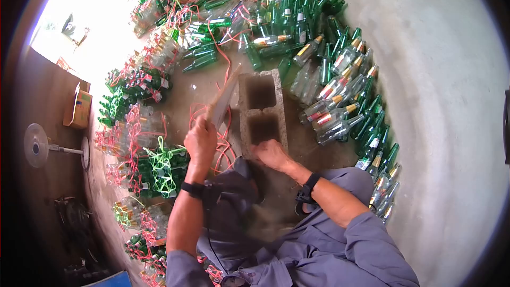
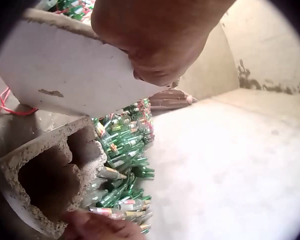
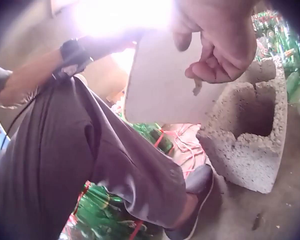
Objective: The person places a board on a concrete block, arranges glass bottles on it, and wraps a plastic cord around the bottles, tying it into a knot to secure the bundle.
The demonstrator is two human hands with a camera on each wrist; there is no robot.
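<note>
My left hand (image 1: 201, 141) grips a flat white board (image 2: 75, 70) by its edge, holding it upright and tilted left of the concrete block (image 1: 243, 127). The board's edge is brown and rough. Over the near end of the two-hole block is my right hand (image 1: 272, 155), its fingers curled. In the right wrist view, the fingertips of that hand (image 3: 222, 45) pinch a small beige scrap (image 3: 197, 89) in front of the board's white face. The scrap is too small to identify.
Many green and clear bottles (image 1: 297, 21) lie heaped behind and right of the block, along a pale wall (image 1: 425, 74). Bottle bundles tied with red and green string (image 1: 164, 165) stand at left. Loose red string (image 1: 226, 149) lies beside the block. A fan (image 1: 37, 146) is far left.
</note>
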